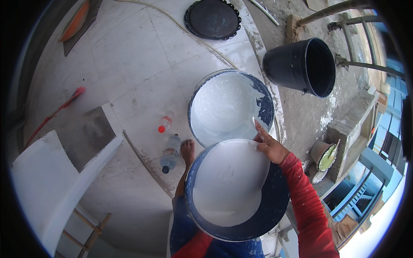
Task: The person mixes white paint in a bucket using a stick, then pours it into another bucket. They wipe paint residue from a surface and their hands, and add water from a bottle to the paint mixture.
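head: two white-coated buckets (275,193), one hand (272,147)

Floor (129,77): pale tiles, thin dark joints, scattered smudges. On it, near centre, paint bucket (267,103), dark wall, interior coated white. Left of it, small bottle (165,123) with red cap; just below, larger bottle (171,153), clear with dark cap, cap end toward lower edge. Bare foot (188,150) set down just beside larger bottle. Top: dark disc (213,19), scalloped edge; hose (189,33) runs past it toward paint bucket. Right, beyond tile edge: rough grey ground (286,112), bearing black bucket (286,64), mouth to the right.
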Tool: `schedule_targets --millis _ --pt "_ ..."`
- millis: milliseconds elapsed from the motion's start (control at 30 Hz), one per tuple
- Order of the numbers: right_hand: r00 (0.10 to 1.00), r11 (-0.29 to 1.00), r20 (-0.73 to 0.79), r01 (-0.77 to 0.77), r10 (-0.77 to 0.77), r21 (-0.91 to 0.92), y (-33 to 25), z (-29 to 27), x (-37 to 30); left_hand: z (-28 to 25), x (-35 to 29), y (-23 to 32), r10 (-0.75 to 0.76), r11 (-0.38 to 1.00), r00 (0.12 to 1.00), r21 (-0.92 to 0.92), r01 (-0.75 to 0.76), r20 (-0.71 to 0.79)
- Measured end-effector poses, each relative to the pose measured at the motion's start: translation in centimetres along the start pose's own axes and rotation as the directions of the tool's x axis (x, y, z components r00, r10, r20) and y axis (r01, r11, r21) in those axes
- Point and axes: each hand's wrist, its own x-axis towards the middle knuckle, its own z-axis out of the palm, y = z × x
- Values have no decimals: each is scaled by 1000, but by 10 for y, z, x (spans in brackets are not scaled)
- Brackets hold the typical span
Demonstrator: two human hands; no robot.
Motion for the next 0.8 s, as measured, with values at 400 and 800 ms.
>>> schedule_targets --millis 400,800 --pt "997 996 -56 55 -59 -73 6 8 -6 3 0 5 -21 998 1000 54 20 16" --pt "978 967 -68 181 -196 -182 22 7 -7 -9 7 15 -83 994 995 74 87 -46"
